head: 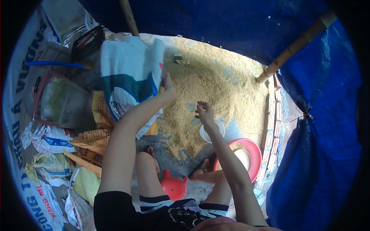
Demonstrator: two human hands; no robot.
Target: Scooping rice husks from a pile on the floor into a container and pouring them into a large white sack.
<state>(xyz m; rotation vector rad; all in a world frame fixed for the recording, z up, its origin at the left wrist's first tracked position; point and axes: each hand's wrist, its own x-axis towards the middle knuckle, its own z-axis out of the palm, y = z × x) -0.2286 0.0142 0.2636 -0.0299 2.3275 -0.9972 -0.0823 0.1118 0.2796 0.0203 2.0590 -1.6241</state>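
Observation:
My left hand (167, 82) grips the side of a white and green woven plastic sack (127, 63), held up at the left and partly blurred. My right hand (205, 113) hangs in the air, fingers loosely bent and apart, with nothing visible in it. Beneath both hands spreads a heap of tan grain or husks (190, 89) on a grey floor. Below my right wrist is a white plastic bowl (204, 135), partly covered by the forearm. Nearer me, a red basin (257, 161) holds some grain and a pale round dish (244, 158).
A red plastic stool (175, 189) stands between my feet. Several filled bags (55, 138) and a clear-sided box (57, 101) crowd the left. A bamboo pole (294, 52) slants before the blue tarpaulin (321, 115). Stacked bricks (270, 115) edge the grain at right.

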